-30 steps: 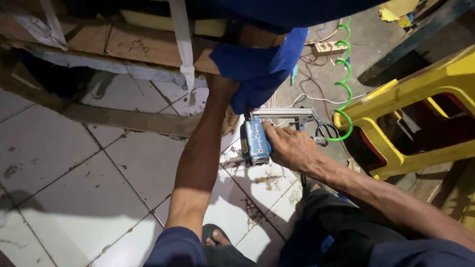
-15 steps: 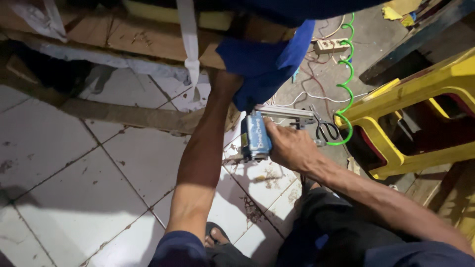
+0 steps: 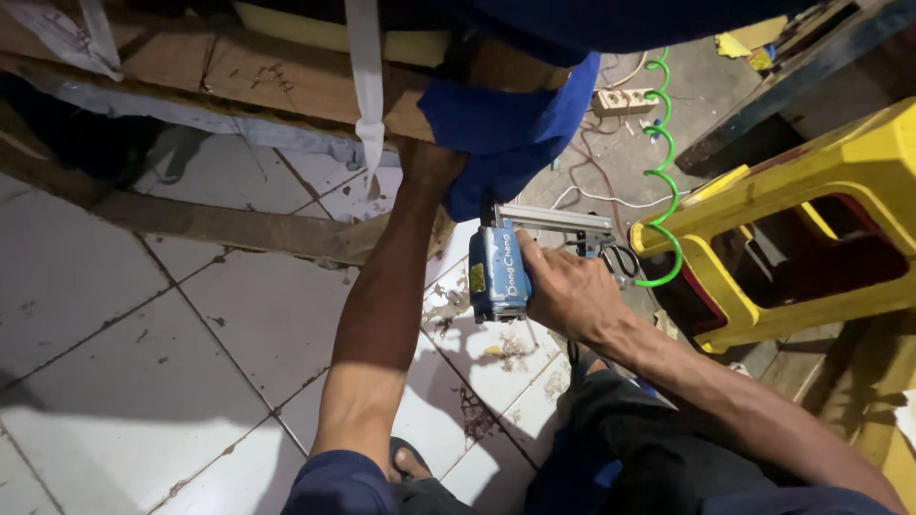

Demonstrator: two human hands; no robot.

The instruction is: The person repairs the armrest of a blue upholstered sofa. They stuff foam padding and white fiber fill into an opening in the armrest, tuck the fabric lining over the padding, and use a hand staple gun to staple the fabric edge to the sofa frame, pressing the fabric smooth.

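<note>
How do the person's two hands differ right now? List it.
The right hand is in plain view, wrapped around the blue pneumatic stapler; the left hand is mostly hidden, reaching under the blue fabric at the wooden frame. The right holds a tool; the left shows none. Both are bare.

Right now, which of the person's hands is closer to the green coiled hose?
Right. The right hand grips the blue nail gun beside the green coiled hose; the left hand reaches up under blue fabric, farther away.

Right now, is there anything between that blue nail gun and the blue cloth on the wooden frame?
Nothing visible. The right hand grips the blue nail gun, whose top sits just under the blue cloth. The left hand is hidden behind that cloth, so it may be close to the gun's path.
</note>
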